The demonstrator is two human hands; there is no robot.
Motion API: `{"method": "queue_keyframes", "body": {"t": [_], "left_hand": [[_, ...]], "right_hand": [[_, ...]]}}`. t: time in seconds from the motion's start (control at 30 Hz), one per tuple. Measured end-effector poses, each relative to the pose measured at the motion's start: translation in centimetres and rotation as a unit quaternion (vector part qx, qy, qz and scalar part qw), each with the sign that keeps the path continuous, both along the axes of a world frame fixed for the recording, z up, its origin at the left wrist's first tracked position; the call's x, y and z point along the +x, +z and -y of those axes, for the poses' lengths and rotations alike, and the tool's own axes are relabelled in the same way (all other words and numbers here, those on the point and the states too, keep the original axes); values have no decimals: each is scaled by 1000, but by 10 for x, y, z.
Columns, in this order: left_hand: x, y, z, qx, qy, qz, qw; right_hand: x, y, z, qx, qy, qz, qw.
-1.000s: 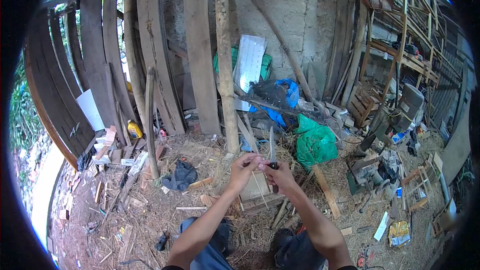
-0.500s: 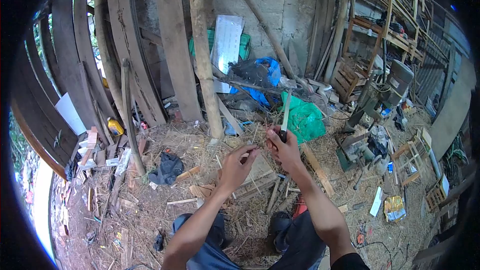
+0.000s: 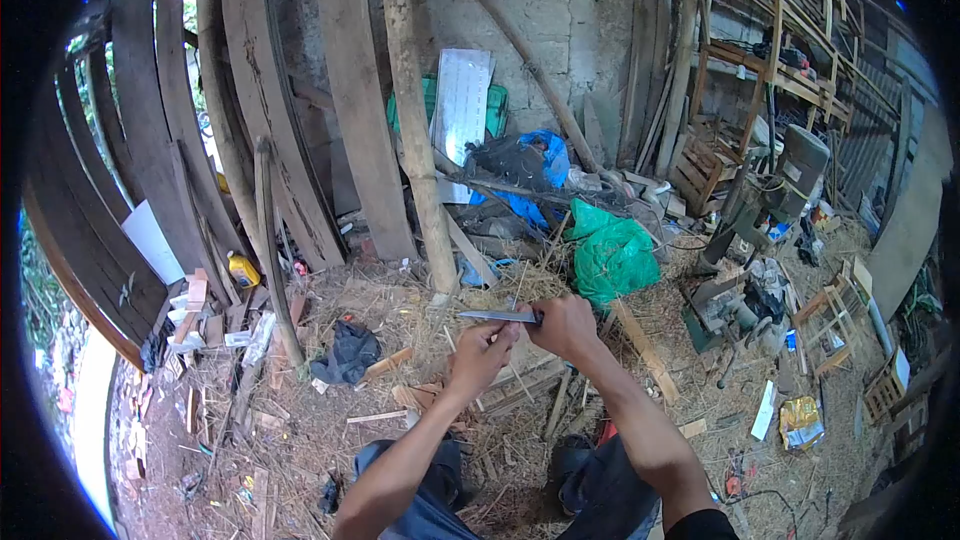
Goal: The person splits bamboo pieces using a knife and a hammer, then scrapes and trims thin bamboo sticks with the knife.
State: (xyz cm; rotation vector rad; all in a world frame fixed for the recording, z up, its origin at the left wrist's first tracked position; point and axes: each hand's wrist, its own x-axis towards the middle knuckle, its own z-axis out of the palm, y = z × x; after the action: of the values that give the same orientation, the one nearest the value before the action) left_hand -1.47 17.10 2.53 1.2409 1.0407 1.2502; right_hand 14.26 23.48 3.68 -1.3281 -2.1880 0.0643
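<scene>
My right hand (image 3: 566, 326) is closed round the dark handle of a knife (image 3: 496, 316). Its blade points left and lies nearly level, just above the fingers of my left hand (image 3: 482, 354). The left thumb and fingers are pinched together close to the right hand. A thin piece may be between them, but it is too small to make out. Below both hands a wooden board (image 3: 525, 387) lies on the straw-strewn ground, between my legs (image 3: 420, 485).
Beyond the hands lies a green plastic bag (image 3: 613, 258). A bamboo post (image 3: 425, 180) rises left of centre, with a black bag (image 3: 346, 352) and a yellow bottle (image 3: 242, 269) further left. A machine (image 3: 745, 220) stands at right, near a wooden strip (image 3: 645, 348).
The knife has swung from pointing up and away to lying level and pointing left. My right hand has turned and come against the left hand. The view has shifted slightly.
</scene>
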Motion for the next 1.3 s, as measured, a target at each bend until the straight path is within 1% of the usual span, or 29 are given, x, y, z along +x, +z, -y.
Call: {"method": "queue_keyframes", "body": {"t": [0.03,0.1,0.13,0.17,0.23,0.3,0.37,0.43,0.47,0.53,0.57,0.6,0.63,0.67,0.7,0.73,0.77,0.8,0.87,0.9,0.97,1.03,1.2,1.27,1.3], "left_hand": [[3,0,2,1,0,-6,1000],[7,-5,3,35,37,-59,997],[8,-7,2,80,69,-118,987],[9,-10,3,78,70,-122,987],[13,0,9,96,110,-203,968],[13,-7,8,89,117,-195,970],[12,-7,21,81,127,-188,971],[14,5,47,24,94,-214,972],[10,3,50,25,101,-218,970],[6,0,52,10,64,-179,982],[7,-1,52,11,63,-182,981],[8,4,49,-34,49,-80,995],[9,8,46,-77,35,25,996],[9,12,43,-73,37,23,996],[10,16,39,-78,16,66,995],[12,19,37,-85,-8,107,991],[16,23,36,-83,-10,105,991],[22,28,36,-101,-9,122,987],[28,30,35,-121,-8,135,983],[29,29,36,-125,-7,144,982],[31,27,35,-129,-5,154,980],[32,26,37,-150,-16,196,969],[35,29,46,-157,-9,172,973],[33,33,57,-159,-5,155,975],[32,32,64,-173,-15,139,975]], "right_hand": [[-3,-2,-1,-12,-29,18,999],[-6,-1,-1,2,-46,-5,999],[-7,3,2,3,-73,12,997],[-6,5,5,3,-101,29,994],[-1,-4,-3,-14,-113,19,993],[9,-10,-13,-32,-121,13,992],[29,-10,-26,-47,-217,-59,973],[59,-9,-39,-39,-258,-77,962],[62,-13,-41,-38,-251,-81,964],[66,-16,-34,-40,-305,-82,948],[65,-19,-31,-41,-305,-85,948],[62,-17,-29,-31,-234,-119,964],[57,-14,-27,-19,-159,-152,975],[48,-16,-22,21,-96,-170,980],[37,-15,-13,60,-33,-188,980],[28,-14,-2,22,-17,-143,989],[20,-6,10,-16,-3,-97,995],[15,0,15,-14,-5,-98,995],[8,5,22,30,-7,-12,999],[8,-1,17,28,-7,-14,999],[9,-13,2,-17,-28,0,999],[11,-12,4,-27,-33,-8,999],[30,-8,-6,-27,-66,-26,997],[50,-11,-22,-63,-165,-17,984],[56,-10,-24,-63,-163,-19,984]]}}
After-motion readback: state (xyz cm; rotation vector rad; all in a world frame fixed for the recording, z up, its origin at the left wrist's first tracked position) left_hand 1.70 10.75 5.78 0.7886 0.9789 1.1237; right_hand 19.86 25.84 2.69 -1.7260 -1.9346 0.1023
